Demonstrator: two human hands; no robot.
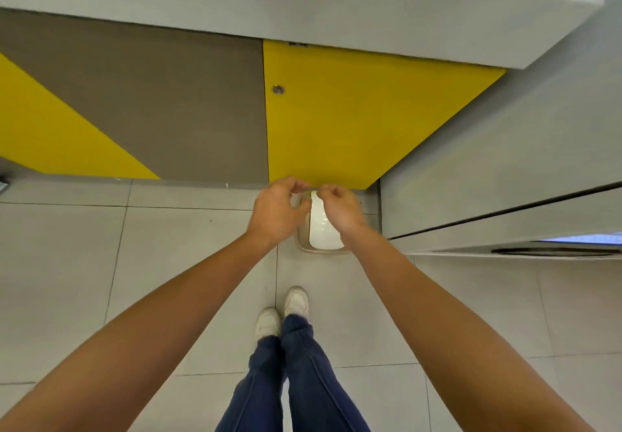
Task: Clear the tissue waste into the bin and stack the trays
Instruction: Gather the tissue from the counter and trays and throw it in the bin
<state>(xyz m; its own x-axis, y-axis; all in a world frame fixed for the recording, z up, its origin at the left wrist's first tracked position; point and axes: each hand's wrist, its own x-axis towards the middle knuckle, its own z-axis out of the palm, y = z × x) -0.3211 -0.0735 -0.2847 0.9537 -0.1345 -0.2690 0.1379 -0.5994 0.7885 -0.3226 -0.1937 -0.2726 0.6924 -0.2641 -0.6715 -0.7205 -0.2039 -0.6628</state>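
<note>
A small bin (304,246) with a beige rim and a glossy white inside stands on the floor against the yellow cabinet door. Both hands hover right above it, close together. My left hand (277,211) and my right hand (341,209) each pinch one end of a thin pale strip (315,190) that runs between their fingertips. I cannot tell what the strip is, since it shows edge-on and is very small. The hands hide the bin's far part. No tray shows in this view.
A counter front with yellow (363,118) and brown (175,108) panels rises straight ahead under a grey top. A grey unit (505,176) with a dark slot closes off the right. My white shoes (282,317) stand on the pale floor tiles (84,263).
</note>
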